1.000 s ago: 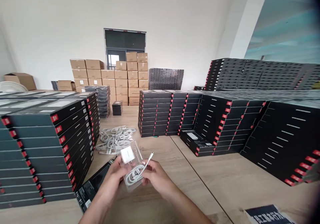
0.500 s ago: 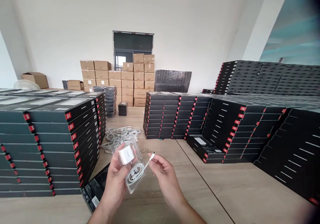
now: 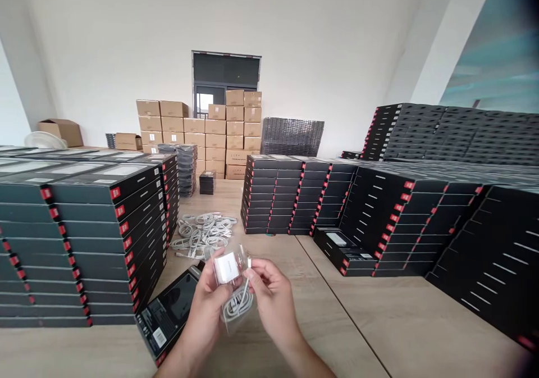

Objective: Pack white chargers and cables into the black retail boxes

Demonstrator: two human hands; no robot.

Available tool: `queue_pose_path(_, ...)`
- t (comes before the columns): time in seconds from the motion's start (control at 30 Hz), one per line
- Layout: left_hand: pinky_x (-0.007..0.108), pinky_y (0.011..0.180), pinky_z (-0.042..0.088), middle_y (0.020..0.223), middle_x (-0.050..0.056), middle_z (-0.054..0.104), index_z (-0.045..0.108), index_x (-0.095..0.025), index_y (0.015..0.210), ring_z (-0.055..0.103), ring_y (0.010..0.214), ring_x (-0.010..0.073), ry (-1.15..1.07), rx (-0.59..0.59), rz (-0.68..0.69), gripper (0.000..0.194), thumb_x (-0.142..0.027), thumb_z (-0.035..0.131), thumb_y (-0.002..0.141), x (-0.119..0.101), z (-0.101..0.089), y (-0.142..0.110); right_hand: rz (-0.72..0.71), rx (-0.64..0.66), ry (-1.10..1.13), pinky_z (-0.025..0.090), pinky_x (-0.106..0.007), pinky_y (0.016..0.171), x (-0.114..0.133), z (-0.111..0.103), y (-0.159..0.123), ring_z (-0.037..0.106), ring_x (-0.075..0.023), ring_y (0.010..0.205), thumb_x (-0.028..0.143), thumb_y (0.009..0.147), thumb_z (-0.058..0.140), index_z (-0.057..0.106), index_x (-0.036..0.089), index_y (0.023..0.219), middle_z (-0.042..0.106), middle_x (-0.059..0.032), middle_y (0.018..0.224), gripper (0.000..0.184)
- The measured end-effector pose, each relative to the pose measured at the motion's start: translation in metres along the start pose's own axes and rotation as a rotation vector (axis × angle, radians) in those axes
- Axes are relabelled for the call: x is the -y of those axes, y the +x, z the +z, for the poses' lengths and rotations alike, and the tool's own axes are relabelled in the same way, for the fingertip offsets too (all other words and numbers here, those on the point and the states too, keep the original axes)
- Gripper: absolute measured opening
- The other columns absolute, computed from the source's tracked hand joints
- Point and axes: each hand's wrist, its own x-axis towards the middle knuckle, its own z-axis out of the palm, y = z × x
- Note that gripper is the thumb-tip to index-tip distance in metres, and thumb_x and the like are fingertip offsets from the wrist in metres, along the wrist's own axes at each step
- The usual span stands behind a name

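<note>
My left hand (image 3: 213, 296) grips a clear plastic tray (image 3: 231, 327) by its left side, thumb across the front. A white charger block (image 3: 226, 268) sits in the upper part of this tray, and a coiled white cable (image 3: 238, 306) lies in the lower part. Between thumb and fingers, my right hand (image 3: 272, 294) pinches the cable's plug end (image 3: 249, 263) at the tray's right edge. Beneath my left forearm lies a black box (image 3: 172, 308) with a barcode label. Behind the tray, a heap of white cables (image 3: 206, 232) rests on the table.
Stacked black boxes with red tabs (image 3: 84, 243) rise on the left; more stacks (image 3: 290, 198) stand ahead and to the right. An open black box (image 3: 343, 254) holds a white item. Brown cartons (image 3: 214, 133) are piled by the far wall. A seam runs across the wooden table (image 3: 311, 316).
The tray has shifted slightly right and down in my left hand. My right hand has brought the plug end from beside the tray in against its right edge.
</note>
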Motion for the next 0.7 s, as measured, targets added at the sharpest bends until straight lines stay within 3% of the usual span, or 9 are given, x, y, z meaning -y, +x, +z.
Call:
queue_pose_path(0.13, 0.036, 0.095, 0.047, 0.114, 0.008, 0.068, 0.049, -0.025, 0.127, 0.065, 0.104, 0.0251, -0.045, -0.021, -0.033, 0.073, -0.014, 0.08, 0.061, 0.002, 0.002, -0.001, -0.127, 0.057, -0.314, 0.047, -0.025, 0.057, -0.001, -0.004, 0.002, 0.062, -0.0174, 0.063, 0.024, 0.086, 0.055, 0.061, 0.02, 0.111, 0.069, -0.0012, 0.072, 0.026)
queue_pose_path(0.33, 0.035, 0.088, 0.049, 0.104, 0.004, 0.071, 0.048, -0.027, 0.125, 0.069, 0.093, 0.0226, -0.115, -0.008, -0.097, 0.073, -0.011, 0.079, 0.06, 0.001, 0.002, -0.003, -0.387, 0.139, -0.633, 0.049, -0.028, 0.066, -0.006, -0.011, 0.007, 0.065, -0.0192, 0.072, 0.02, 0.09, 0.048, 0.069, 0.021, 0.104, 0.071, -0.0057, 0.083, 0.025)
queue_pose_path(0.43, 0.033, 0.082, 0.05, 0.096, 0.004, 0.072, 0.05, -0.026, 0.122, 0.069, 0.087, 0.0221, -0.13, 0.026, -0.134, 0.068, -0.01, 0.077, 0.062, 0.0, 0.001, -0.005, -0.498, 0.165, -0.735, 0.048, -0.028, 0.063, -0.006, -0.014, 0.009, 0.063, -0.0193, 0.07, 0.017, 0.091, 0.045, 0.071, 0.018, 0.104, 0.067, -0.0064, 0.076, 0.029)
queue_pose_path(0.7, 0.033, 0.075, 0.051, 0.088, 0.004, 0.074, 0.056, -0.023, 0.116, 0.07, 0.081, 0.024, -0.179, 0.035, -0.179, 0.062, -0.006, 0.072, 0.059, -0.003, -0.005, -0.006, -0.628, 0.141, -0.995, 0.049, -0.035, 0.067, 0.002, -0.013, 0.006, 0.055, -0.0225, 0.075, 0.023, 0.093, 0.048, 0.072, 0.021, 0.108, 0.059, -0.007, 0.077, 0.028)
